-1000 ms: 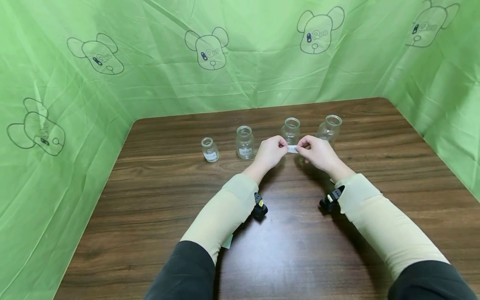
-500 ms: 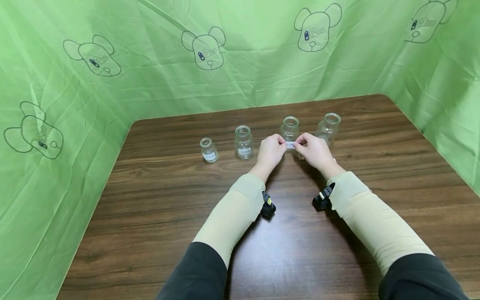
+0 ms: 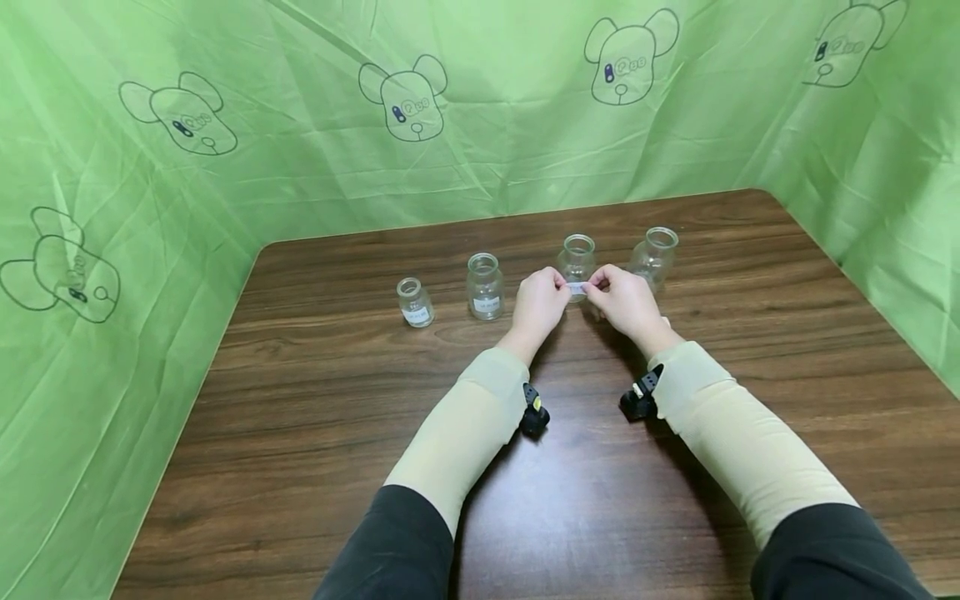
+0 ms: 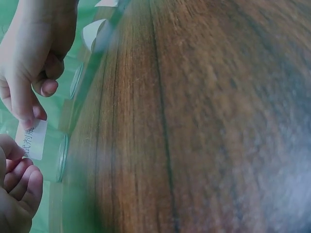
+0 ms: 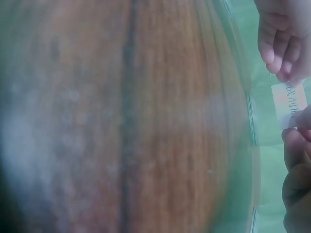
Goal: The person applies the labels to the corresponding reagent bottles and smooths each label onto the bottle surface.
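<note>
Hands appear just right of centre in the head view: the left hand (image 3: 538, 304) and the right hand (image 3: 626, 302) each pinch one end of a small white label (image 3: 577, 288), held across the lower front of a clear jar (image 3: 577, 257). From my distant seat I cannot tell whether paper touches glass. Another jar (image 3: 656, 255) stands to the right, partly behind the right hand; a small labelled jar (image 3: 416, 307) and a taller labelled jar (image 3: 484, 285) stand left of centre on a brown table (image 3: 315, 417). I judge crookedness the main risk: one end meeting the curved glass first could skew the strip.

In the left wrist view, the label sits at the left edge, its handwriting running sideways, fingertips gripping it above and below. If the back is sticky, as I suspect, it could cling to skin and crease on release.

In the right wrist view, the label lies at the right edge, again pinched at both ends. Uneven pulling could buckle it; with both hands occupied, a hard press could slide or tip the jar.
</note>
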Available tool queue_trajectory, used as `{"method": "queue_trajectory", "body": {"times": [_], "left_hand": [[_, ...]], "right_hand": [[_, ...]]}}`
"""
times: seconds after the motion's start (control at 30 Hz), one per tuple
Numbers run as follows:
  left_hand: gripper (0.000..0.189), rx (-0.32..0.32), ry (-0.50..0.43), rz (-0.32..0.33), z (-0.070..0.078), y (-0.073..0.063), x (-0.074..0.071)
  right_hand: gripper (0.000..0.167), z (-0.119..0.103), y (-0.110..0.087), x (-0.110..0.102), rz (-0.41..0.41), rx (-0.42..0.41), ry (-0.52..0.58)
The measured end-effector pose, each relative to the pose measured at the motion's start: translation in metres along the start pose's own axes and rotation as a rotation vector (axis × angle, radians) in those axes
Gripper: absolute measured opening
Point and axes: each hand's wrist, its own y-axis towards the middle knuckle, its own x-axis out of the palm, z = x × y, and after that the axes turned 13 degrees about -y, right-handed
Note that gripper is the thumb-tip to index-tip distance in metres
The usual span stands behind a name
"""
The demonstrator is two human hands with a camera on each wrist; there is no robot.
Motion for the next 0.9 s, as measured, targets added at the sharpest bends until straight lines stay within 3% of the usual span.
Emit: {"method": "queue_trajectory", "body": {"times": [0.3,0.47,0.6,0.73,0.9], "left_hand": [[0.009,0.023,-0.004,0.023,-0.006,-0.002,-0.001],[0.040,-0.045,-0.086,-0.027,-0.009,-0.001,-0.006],[0.068,-0.044,-0.054,-0.109,-0.008,0.003,-0.009],[0.065,0.014,0.013,-0.170,-0.006,0.007,-0.010],[0.053,0.066,0.107,-0.177,-0.007,0.010,-0.013]], "right_hand": [[0.021,-0.002,-0.001,0.002,0.044,0.014,0.004],[0.049,0.003,0.002,-0.003,0.021,0.026,0.031],[0.068,0.004,0.009,-0.008,-0.035,-0.010,0.002],[0.064,0.004,0.014,-0.013,-0.075,-0.048,-0.060],[0.049,0.008,0.014,-0.018,-0.043,-0.166,-0.140]]}}
